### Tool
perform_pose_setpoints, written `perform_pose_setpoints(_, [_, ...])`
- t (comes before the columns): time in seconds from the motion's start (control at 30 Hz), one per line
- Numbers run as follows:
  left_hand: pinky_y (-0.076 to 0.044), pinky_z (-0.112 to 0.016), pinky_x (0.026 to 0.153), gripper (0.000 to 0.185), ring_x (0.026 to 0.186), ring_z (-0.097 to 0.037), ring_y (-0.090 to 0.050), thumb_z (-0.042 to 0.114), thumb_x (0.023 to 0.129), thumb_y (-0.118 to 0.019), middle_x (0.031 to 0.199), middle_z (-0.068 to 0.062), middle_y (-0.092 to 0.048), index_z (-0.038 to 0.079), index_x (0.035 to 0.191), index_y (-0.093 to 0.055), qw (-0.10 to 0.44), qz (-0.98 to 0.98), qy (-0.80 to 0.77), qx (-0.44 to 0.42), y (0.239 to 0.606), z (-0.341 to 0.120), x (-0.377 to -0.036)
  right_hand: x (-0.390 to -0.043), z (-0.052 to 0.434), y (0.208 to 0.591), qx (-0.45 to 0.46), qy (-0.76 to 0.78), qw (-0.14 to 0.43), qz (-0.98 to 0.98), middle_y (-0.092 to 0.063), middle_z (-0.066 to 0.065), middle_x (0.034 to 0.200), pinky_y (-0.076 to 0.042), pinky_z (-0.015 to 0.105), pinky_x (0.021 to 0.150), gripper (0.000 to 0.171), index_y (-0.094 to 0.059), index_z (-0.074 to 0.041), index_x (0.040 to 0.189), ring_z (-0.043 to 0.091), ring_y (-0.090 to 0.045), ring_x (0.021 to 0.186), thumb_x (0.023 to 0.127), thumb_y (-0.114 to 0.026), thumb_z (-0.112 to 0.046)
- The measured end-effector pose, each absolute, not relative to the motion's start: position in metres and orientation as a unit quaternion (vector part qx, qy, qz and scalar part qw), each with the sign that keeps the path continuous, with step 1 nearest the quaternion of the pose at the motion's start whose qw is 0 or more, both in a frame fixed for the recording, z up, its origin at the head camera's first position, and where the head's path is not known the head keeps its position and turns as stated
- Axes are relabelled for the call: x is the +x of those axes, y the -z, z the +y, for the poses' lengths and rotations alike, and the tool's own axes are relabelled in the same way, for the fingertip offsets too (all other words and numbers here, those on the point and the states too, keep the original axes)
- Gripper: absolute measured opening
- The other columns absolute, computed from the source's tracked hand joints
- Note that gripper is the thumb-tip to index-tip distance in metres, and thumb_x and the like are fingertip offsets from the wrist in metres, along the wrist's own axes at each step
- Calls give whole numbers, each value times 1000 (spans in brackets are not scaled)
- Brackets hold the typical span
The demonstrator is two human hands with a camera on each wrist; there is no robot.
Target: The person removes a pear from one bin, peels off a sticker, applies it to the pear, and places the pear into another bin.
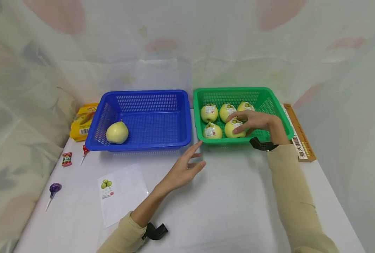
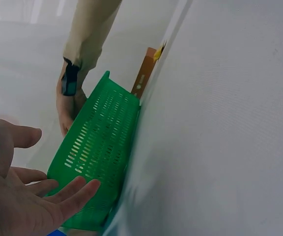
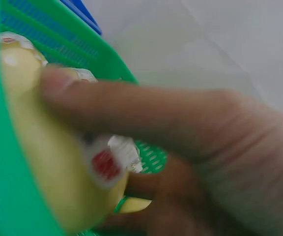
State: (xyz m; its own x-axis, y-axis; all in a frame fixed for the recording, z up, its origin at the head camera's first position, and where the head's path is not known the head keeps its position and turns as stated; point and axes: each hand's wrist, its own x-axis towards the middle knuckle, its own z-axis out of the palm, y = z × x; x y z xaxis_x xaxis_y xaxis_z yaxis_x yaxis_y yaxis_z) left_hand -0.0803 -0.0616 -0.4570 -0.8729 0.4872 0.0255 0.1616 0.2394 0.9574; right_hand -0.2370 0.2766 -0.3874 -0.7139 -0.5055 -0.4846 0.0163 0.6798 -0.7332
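My right hand (image 1: 255,120) reaches into the green basket (image 1: 195,117) and grips a pale yellow pear (image 1: 230,130) at its front. In the right wrist view the thumb lies across that pear (image 3: 48,162), which bears a printed label, and curled fingers show on its far side. Several more labelled pears, such as the front-left pear (image 1: 217,132), sit in the same basket. My left hand (image 1: 182,172) hovers near the basket's front left corner, fingers extended, holding nothing. A single pear (image 1: 117,133) without a visible label lies in the blue basket (image 1: 187,119).
Left of the blue basket stand a yellow packet (image 1: 82,123), a red lollipop (image 1: 85,150), a small wrapped candy (image 1: 66,159) and a purple lollipop (image 1: 55,188). A clear sheet with a pear label (image 1: 107,189) lies in front. A brown box (image 1: 299,133) flanks the green basket.
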Motion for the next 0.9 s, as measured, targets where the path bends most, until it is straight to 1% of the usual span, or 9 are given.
perform_pose_setpoints(0.07, [-58,-56,115,75,152,-43,-53,25,109,-65,180,-7,-29,18,173,-27,138,773,-582,212,458,-62,-81,-242,273,389,-141,359,373,844,-32,15,175,-63,50,101,65,-50,-20,159,37,-49,147,101,-78,-32])
perform_pose_setpoints(0.17, [-58,-56,114,76,152,-43,-53,24,109,-65,180,-8,-29,16,173,-27,138,772,-582,216,460,-62,-81,-246,269,392,-140,350,390,840,-26,13,178,-58,58,111,69,-48,-20,161,40,-37,159,101,-79,-33])
perform_pose_setpoints(0.23, [-58,-57,114,75,152,-43,-52,24,109,-65,180,-7,-29,16,173,-27,138,770,-583,218,460,-62,-80,-246,268,395,-146,344,395,839,-23,13,180,-54,62,115,69,-47,-19,162,41,-32,162,102,-78,-32])
perform_pose_setpoints(0.33, [-58,-58,114,75,152,-42,-53,24,109,-65,180,-7,-29,17,173,-27,140,770,-583,220,461,-62,-80,-244,267,400,-160,336,390,842,-20,12,181,-51,61,119,68,-48,-19,162,41,-27,164,102,-78,-30])
perform_pose_setpoints(0.5, [-59,-55,114,74,152,-38,-55,24,109,-65,179,-6,-31,17,173,-29,138,777,-576,215,458,-66,-77,-238,272,399,-171,336,378,846,-23,13,181,-52,59,118,70,-45,-19,165,43,-30,164,103,-76,-29])
perform_pose_setpoints(0.63, [-59,-52,115,70,152,-33,-55,26,110,-65,178,0,-33,21,172,-32,137,784,-570,204,456,-77,-72,-233,276,381,-138,378,374,835,-29,22,177,-59,59,112,70,-39,-12,167,47,-45,155,106,-72,-21])
perform_pose_setpoints(0.73, [-59,-54,113,67,151,-35,-55,26,110,-66,176,0,-37,24,170,-36,122,789,-571,191,457,-93,-65,-230,274,360,-129,405,336,841,-37,28,170,-63,56,105,66,-43,-7,164,49,-58,142,106,-71,-15])
perform_pose_setpoints(0.83, [-59,-59,111,64,148,-41,-57,24,110,-66,174,-7,-40,24,167,-39,94,787,-583,177,460,-115,-58,-229,261,339,-157,412,288,850,-47,27,163,-65,51,103,58,-51,-6,158,45,-66,134,105,-72,-13])
perform_pose_setpoints(0.9, [-60,-58,109,63,146,-45,-59,20,110,-66,173,-13,-42,19,167,-40,67,785,-593,168,461,-130,-54,-229,247,329,-185,421,262,849,-54,25,158,-66,46,101,53,-56,-7,154,40,-70,128,104,-73,-12])
